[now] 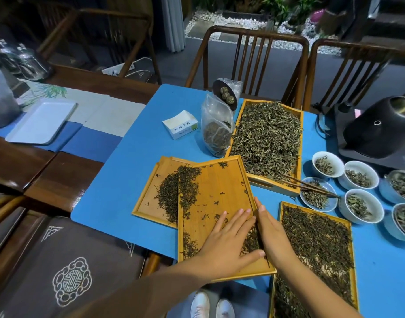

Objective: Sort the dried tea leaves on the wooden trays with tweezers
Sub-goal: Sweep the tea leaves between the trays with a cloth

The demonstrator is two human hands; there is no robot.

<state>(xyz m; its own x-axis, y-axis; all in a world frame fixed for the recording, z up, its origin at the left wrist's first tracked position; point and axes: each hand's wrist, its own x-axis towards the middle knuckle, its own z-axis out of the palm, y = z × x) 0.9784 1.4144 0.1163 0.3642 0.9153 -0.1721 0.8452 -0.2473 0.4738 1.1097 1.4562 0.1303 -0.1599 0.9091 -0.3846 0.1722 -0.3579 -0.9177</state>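
Middle tray (219, 187): wooden, tilted, its far left corner lying over the left tray; mostly bare wood, dark tea leaves (188, 189) heaped along its left edge, scattered bits across the rest.
Left hand (229, 244): flat on the middle tray near its right edge, fingers straight and spread, palm down on loose leaves; grasps nothing.
Right hand (271, 237): at the tray's right rim, fingers extended along the edge, touching it; whether the thumb hooks under the rim cannot be told.
Left tray (148, 193): partly under the middle one, a pile of dark leaves against the overlap.
Right tray (320, 244): just beside the right hand, covered with dark leaves.
Far tray (265, 136): full of paler, larger leaves.
Tweezers (311, 187): wooden, resting across the far tray's near corner and a glass dish (318, 196); untouched by either hand.
Bowls (359, 177): white, several at right, each holding pale leaves.
Plastic bag (216, 131): upright beside the far tray, dark tea inside.
Small box (180, 125): white, open, left of the bag.
Surface: blue mat (132, 143) over a dark wooden table.
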